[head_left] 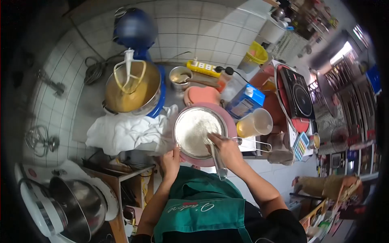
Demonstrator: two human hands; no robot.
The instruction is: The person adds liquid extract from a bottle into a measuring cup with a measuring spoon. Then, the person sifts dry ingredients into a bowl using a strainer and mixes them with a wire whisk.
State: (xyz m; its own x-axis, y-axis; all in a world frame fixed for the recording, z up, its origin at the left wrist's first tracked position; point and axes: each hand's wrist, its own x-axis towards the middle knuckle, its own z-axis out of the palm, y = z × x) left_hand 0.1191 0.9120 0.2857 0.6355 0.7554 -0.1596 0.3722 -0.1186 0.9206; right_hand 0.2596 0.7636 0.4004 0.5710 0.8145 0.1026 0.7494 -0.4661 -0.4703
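Note:
A round metal sieve full of white powder rests over a pink bowl. My left hand is closed at the near left rim of the sieve and bowl. On the right, my right hand reaches over the sieve, fingertips at the powder, with a metal handle beneath its fingers pointing toward me. What exactly the fingers grip is hard to make out. Beyond the bowl lies a pink heart-shaped item. A white cloth is bunched to the left of the bowl.
A blue stand mixer with batter in its metal bowl stands back left. Around the right are a blue carton, a plastic jug, a bottle and an induction cooker. A yellow power strip lies behind.

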